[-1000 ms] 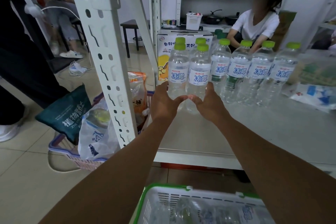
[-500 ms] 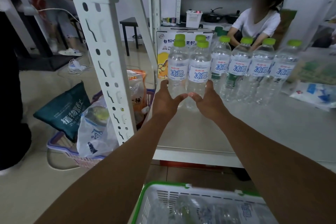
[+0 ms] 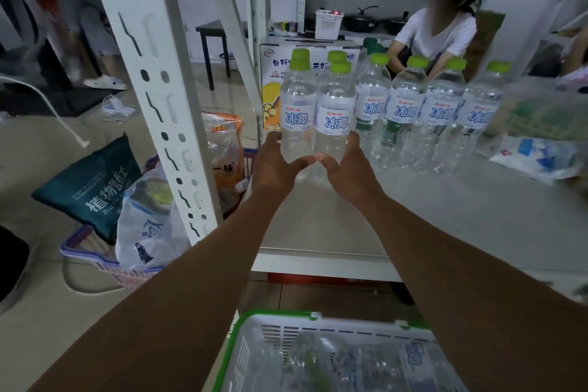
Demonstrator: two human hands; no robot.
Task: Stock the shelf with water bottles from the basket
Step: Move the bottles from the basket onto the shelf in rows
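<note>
Toward the left edge of the shelf [image 3: 413,219], left hand [image 3: 274,167] grips the left bottle [image 3: 297,111] low, right hand [image 3: 351,170] the right bottle [image 3: 335,119], pressed side by side. Both look full, so probably weighty, thin-walled and slick; hold the waist.

The basket [image 3: 248,347] runs off the bottom edge, its contents blurred. The left hand [image 3: 274,169] and right hand [image 3: 349,170] cover the bases of the two front bottles [image 3: 334,99].

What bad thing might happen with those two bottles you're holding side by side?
The left hand and right hand each grip only the lower part of a tall bottle, the left bottle and the right bottle, so either might tip. Slid rightward, they may bump the row of bottles close beside them and topple some.
</note>
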